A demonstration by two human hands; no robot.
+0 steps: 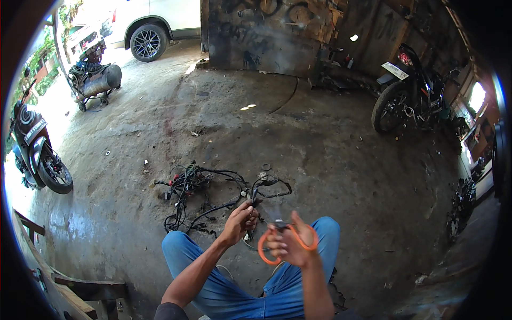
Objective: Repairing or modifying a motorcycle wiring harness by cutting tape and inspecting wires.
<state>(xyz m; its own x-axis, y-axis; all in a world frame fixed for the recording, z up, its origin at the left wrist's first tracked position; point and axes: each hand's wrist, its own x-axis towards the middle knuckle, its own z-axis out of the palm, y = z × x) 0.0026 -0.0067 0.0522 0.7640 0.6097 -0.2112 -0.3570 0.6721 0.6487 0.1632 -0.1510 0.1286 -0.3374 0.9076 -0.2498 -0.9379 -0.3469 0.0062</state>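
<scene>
Wiring harness (190, 180) pinched in left hand (241, 221); right hand (293, 247) loosely grips scissors (279, 225).

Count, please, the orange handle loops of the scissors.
2: the left loop, on the left of the right hand, and the right loop, at its thumb side. Both are partly hidden.

The floor (373, 213) is grey, rough and darkly stained (pale scraps of litter dot it here and there). A tangle of dark wires (186, 180) lies spread near its middle, with a small ring (263, 167) just beyond the loops. A scooter (39, 152) and a wheeled air compressor (109, 78) stand on it at left, a motorcycle (421, 104) at far right.
</scene>
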